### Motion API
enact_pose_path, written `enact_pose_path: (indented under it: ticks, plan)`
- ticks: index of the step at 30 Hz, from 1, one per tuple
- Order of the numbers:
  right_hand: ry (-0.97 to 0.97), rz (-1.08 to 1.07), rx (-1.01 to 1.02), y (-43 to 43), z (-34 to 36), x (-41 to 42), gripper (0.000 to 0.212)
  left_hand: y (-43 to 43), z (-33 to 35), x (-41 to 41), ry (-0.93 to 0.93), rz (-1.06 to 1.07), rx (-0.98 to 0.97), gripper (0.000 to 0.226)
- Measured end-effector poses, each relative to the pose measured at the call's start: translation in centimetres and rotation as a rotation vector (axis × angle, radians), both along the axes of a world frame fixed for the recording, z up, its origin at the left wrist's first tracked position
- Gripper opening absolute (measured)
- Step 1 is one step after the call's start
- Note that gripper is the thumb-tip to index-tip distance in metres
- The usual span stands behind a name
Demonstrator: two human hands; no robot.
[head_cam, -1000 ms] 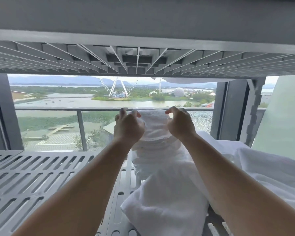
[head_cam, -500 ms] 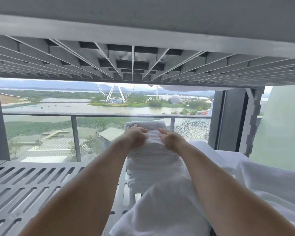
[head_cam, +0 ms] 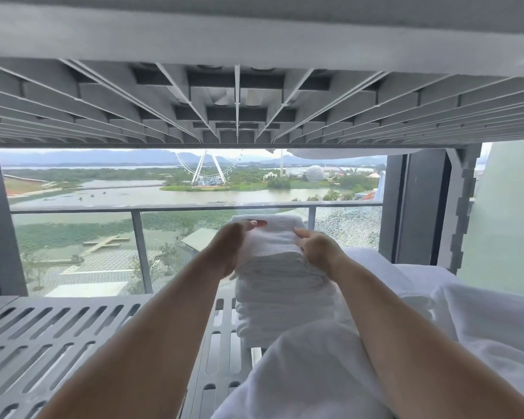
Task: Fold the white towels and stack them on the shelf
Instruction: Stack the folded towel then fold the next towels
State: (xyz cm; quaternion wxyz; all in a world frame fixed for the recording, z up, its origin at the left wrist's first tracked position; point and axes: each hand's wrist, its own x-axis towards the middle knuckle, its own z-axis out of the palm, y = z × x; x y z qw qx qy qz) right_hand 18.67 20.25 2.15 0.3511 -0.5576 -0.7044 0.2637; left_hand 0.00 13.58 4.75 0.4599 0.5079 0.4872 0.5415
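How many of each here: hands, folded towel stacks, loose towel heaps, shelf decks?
stack: 1
hands: 2, left hand and right hand, both on the stack
loose heap: 1, pieces not separable
shelf decks: 2, lower deck and upper deck
Total: 6

A Ferris wheel [head_cam: 208,172] is standing beyond the river [head_cam: 152,196]; a balcony railing [head_cam: 103,207] is crossing the window.
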Motion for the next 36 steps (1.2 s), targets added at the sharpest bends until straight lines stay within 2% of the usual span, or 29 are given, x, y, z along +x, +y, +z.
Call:
enact_pose_path:
  ticks: [2,4,7,10,13,16,18,21,22,27,30,33,36]
  plan:
    - [0.120,-0.012,0.034,0.2,0.5,0.5,0.043,0.0,0.3,-0.4,-0.034,0.023,0.074,0.037]
    - [0.140,-0.051,0.112,0.0,0.9,0.8,0.048,0.4,0.4,-0.4,-0.071,0.016,0.118,0.038]
    - [0.188,-0.088,0.154,-0.6,0.6,0.7,0.050,0.3,-0.6,0.1,0.082,0.030,0.188,0.039]
    - [0.117,-0.092,0.145,-1.2,-0.2,0.3,0.047,0.1,-2.5,0.2,0.339,0.128,0.211,0.035]
    - [0.073,-0.129,0.182,-2.4,-0.1,0.0,0.042,-0.5,-3.1,-0.4,0.272,0.210,0.302,0.033]
    - [0.011,-0.178,0.251,-4.2,0.7,-0.3,0.037,-2.0,-3.0,-1.0,0.207,0.423,0.393,0.033]
    - [-0.091,-0.223,0.355,-6.2,1.2,-0.7,0.032,-3.3,-3.5,-1.1,0.227,0.585,0.426,0.033]
    - [-0.247,-0.266,0.518,-9.9,2.3,-0.4,0.012,-5.4,-5.4,-1.6,0.252,0.690,0.447,0.030]
    - [-0.303,-0.233,0.484,-11.0,2.6,0.0,0.014,-6.0,-6.3,-1.8,0.262,0.691,0.437,0.030]
    - [-0.694,0.029,0.058,-15.2,1.9,1.0,0.046,-8.3,-10.9,-2.2,0.365,0.666,0.292,0.027]
    - [-0.859,0.081,-0.081,-16.4,-0.9,1.3,0.033,-9.8,-12.6,-1.3,0.408,0.617,0.225,0.028]
    - [-0.839,0.023,-0.016,-16.6,-3.8,1.7,0.017,-10.8,-13.3,-0.4,0.458,0.524,0.227,0.028]
    - [-0.695,-0.042,0.094,-16.8,-4.6,1.9,0.018,-12.0,-13.4,0.7,0.436,0.317,0.239,0.025]
